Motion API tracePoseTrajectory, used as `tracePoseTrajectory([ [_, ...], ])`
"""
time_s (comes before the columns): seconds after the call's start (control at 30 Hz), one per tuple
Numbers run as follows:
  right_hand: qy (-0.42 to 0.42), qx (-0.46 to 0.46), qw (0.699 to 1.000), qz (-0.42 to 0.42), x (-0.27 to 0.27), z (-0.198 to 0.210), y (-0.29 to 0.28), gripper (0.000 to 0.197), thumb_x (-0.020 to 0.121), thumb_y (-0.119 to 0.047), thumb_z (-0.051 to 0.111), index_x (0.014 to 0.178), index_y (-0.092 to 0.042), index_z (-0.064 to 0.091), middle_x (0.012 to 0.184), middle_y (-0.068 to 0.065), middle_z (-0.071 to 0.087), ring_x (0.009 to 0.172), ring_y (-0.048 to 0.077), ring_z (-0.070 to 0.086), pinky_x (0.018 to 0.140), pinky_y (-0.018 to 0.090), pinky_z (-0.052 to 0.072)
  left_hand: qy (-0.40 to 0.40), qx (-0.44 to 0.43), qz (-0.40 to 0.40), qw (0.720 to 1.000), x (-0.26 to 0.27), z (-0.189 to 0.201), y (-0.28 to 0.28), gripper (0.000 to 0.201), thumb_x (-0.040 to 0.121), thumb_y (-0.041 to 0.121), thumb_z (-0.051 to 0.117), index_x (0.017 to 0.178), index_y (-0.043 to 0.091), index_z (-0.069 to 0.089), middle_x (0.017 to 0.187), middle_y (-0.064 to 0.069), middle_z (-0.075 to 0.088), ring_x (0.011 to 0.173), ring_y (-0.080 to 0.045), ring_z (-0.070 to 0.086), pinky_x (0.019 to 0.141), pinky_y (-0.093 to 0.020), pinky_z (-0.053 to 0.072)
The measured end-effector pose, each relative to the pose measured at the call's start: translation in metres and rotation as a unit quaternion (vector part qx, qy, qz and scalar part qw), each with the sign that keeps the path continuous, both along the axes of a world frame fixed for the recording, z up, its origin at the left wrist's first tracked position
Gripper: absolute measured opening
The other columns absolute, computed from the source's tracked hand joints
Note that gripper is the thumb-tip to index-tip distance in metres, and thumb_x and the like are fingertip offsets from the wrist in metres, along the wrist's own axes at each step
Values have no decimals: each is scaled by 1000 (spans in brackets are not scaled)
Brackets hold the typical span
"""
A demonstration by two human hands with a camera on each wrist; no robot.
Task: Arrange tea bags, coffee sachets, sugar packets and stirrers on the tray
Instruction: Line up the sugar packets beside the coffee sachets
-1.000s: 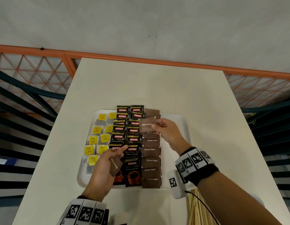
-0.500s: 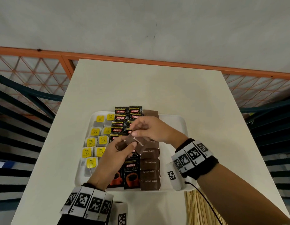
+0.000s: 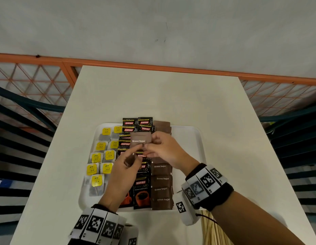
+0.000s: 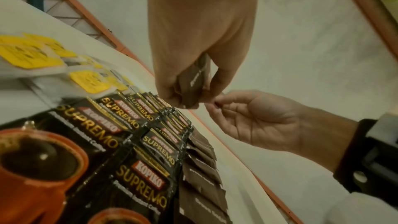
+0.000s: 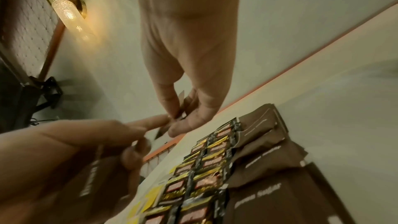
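On the white tray [image 3: 186,138] lie tea bags [image 3: 96,157] with yellow tags at the left, black Kopiko coffee sachets [image 3: 142,191] in the middle and a column of brown sugar packets [image 3: 161,190] to their right. Both hands meet above the sachets. My right hand [image 3: 150,147] pinches one brown sugar packet [image 3: 140,140] by its lower right corner, printed face up. Just below it my left hand [image 3: 136,153] grips a few more brown sugar packets [image 4: 194,83], and its forefinger touches the lifted packet's lower edge. Wooden stirrers [image 3: 213,232] lie off the tray at the near right.
The tray sits on a cream table [image 3: 162,96] whose far half is bare. An orange mesh railing [image 3: 29,82] runs behind and beside the table. The tray's right strip [image 3: 189,165] beside the sugar column holds nothing.
My right hand came back from the far end of the sugar column to my left hand. It now pinches a packet raised from the ones my left hand holds.
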State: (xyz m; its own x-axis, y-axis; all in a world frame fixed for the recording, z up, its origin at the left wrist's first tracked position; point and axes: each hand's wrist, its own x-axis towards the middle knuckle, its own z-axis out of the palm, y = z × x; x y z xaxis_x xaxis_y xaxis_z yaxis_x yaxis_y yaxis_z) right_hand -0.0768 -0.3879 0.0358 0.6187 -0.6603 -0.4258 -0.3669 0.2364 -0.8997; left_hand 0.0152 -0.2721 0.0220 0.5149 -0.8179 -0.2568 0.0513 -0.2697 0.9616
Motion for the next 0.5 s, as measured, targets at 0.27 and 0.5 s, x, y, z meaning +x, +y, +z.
tracePoseTrajectory([
  [0.27, 93, -42, 981, -167, -21, -20, -48, 14, 83, -10, 66, 76, -19, 57, 77, -1, 61, 61, 8, 52, 52, 16, 38, 348, -24, 161, 923, 20, 2, 14, 29, 85, -6, 34, 101, 14, 49, 91, -13, 52, 56, -20, 62, 66, -34, 56],
  [0.5, 173, -82, 965, -182, -20, -38, -56, 4, 81, -14, 67, 83, -12, 64, 72, -4, 58, 66, 8, 51, 60, 21, 41, 344, -8, 115, 932, 19, -2, 15, 32, 90, -10, 32, 100, 14, 51, 99, -19, 60, 91, -29, 65, 68, -33, 57],
])
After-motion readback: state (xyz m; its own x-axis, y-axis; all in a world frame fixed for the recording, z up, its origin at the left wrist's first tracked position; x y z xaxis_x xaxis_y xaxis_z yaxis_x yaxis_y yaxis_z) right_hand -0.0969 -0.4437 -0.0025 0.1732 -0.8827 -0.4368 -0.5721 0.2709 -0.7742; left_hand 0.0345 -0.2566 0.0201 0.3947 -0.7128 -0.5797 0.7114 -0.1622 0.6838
